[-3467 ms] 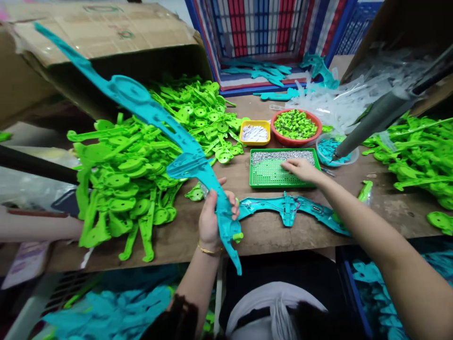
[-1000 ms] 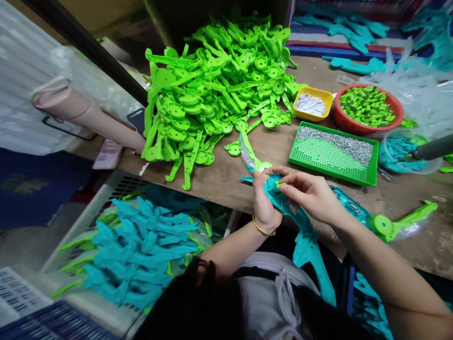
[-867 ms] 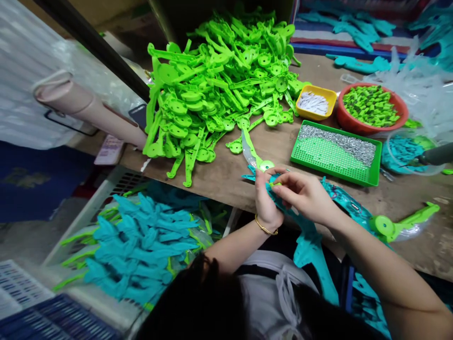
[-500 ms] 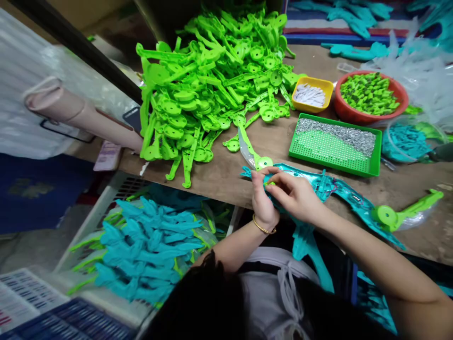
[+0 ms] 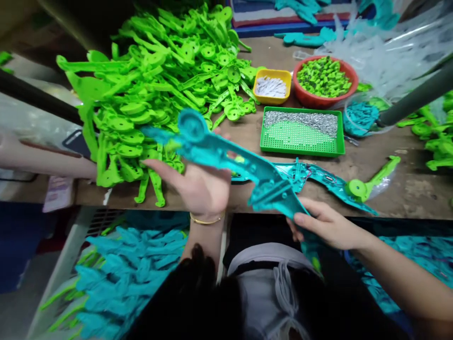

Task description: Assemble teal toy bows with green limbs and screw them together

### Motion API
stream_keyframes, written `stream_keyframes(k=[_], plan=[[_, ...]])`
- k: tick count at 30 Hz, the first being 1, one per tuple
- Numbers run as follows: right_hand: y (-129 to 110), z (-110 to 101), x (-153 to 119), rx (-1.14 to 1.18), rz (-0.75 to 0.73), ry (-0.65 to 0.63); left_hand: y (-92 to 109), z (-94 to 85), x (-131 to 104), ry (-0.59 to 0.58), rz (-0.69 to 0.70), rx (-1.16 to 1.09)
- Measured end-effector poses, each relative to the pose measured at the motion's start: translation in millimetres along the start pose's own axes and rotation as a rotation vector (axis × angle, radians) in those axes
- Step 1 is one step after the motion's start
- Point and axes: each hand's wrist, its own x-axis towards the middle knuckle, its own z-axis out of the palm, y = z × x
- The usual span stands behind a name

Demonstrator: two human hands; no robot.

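Observation:
A long teal plastic shell half [image 5: 233, 156] is tilted in front of me, its ribbed inner side up and slightly blurred. My right hand [image 5: 318, 222] grips its lower right part, thumb on top. At its upper left part is my left hand [image 5: 205, 189], palm up with the thumb stretched out; its fingers are mostly hidden behind the shell. Beneath, on the table, lies another teal shell [image 5: 318, 172] with thin wires in it. A green arm piece [image 5: 361, 189] with a round hub is at that shell's right end.
A heap of green arm pieces [image 5: 141, 94] covers the table's left side. Behind the shells stand a green tray [image 5: 300, 152] of metal screws, a yellow dish [image 5: 272, 99] and a red bowl [image 5: 325, 100] of small green parts. A crate below holds teal shells [image 5: 130, 274].
The held teal shell has been lifted off the one on the table. My right hand has moved to its lower end, and my left hand has opened. The view has shifted right.

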Motion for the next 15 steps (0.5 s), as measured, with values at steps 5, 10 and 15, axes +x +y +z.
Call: stream_keyframes(k=[5, 10, 15], plan=[[-23.1, 23.0, 42.2, -0.648, -0.401, 0.313, -8.8, 0.4, -15.6, -0.03, -0.136, 0.363], [-37.6, -17.3, 37.6, -1.05, -0.609, 0.508, 25.9, -17.9, -1.9, -0.33, -0.503, 0.511], [-52.0, -73.0, 14.3, -1.323, -0.578, 0.311, 35.2, -11.1, 3.4, -0.477, -0.971, 0.428]])
